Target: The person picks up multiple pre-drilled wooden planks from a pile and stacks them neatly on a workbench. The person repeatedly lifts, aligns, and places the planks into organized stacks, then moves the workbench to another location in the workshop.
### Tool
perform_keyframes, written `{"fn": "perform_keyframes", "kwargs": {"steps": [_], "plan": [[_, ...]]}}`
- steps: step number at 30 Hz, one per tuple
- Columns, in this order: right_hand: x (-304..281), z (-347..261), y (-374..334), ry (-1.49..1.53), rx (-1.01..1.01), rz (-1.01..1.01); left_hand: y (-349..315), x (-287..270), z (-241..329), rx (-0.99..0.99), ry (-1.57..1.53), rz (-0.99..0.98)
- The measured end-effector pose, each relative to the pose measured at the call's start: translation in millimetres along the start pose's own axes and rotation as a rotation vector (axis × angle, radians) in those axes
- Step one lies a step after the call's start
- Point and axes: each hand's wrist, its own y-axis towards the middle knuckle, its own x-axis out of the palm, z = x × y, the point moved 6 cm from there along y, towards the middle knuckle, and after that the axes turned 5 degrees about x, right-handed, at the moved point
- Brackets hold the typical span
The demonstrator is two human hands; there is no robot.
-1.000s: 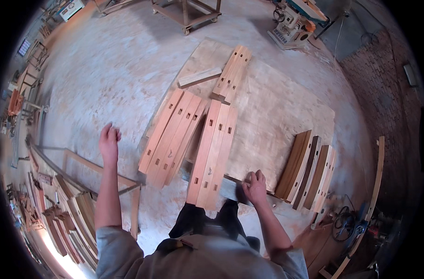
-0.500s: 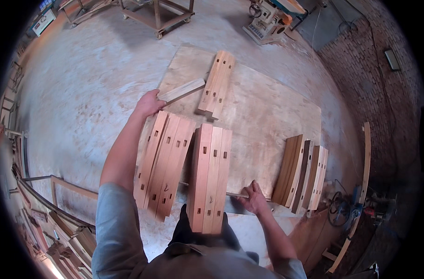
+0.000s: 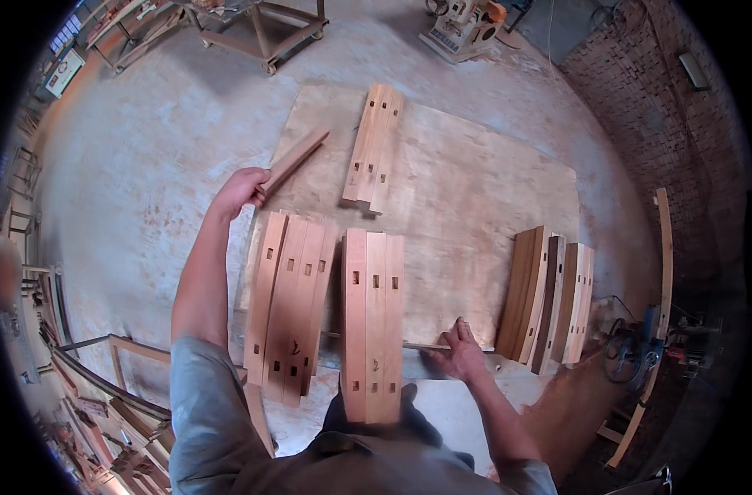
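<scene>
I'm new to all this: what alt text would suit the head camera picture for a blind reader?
Seen from above, a person's left hand grips a short wooden strip on a plywood sheet on the floor, while the right hand rests near the sheet's edge. Groups of slotted boards lie between.

A brick wall (image 3: 640,74) rises at the right; a wheeled wooden frame (image 3: 260,33) and a machine (image 3: 462,25) stand far off.

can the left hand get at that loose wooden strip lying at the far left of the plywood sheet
Probably yes: the left hand is already at the near end of the wooden strip, fingers seemingly around it. Nothing lies between them on the plywood sheet; the slotted boards sit apart.
</scene>
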Motion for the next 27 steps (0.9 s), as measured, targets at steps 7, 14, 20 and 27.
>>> {"fn": "perform_keyframes", "kwargs": {"steps": [7,14,20,27], "plan": [[-5.1,20.6,-34.1,-0.022,0.000,0.003,-106.1,19.5,55.9,0.104,-0.669,-0.112],[-5.3,64.7,-81.3,0.010,-0.069,0.004,-256.5,109.7,103.3,0.159,-0.842,-0.234],[-16.8,127.6,-156.9,0.456,-0.162,0.032,-418.7,227.3,108.5,0.207,-0.643,-0.133],[30.7,254.3,-328.2,0.798,-0.225,-0.043,-605.9,457.7,53.7,0.234,-0.695,-0.214]]}}
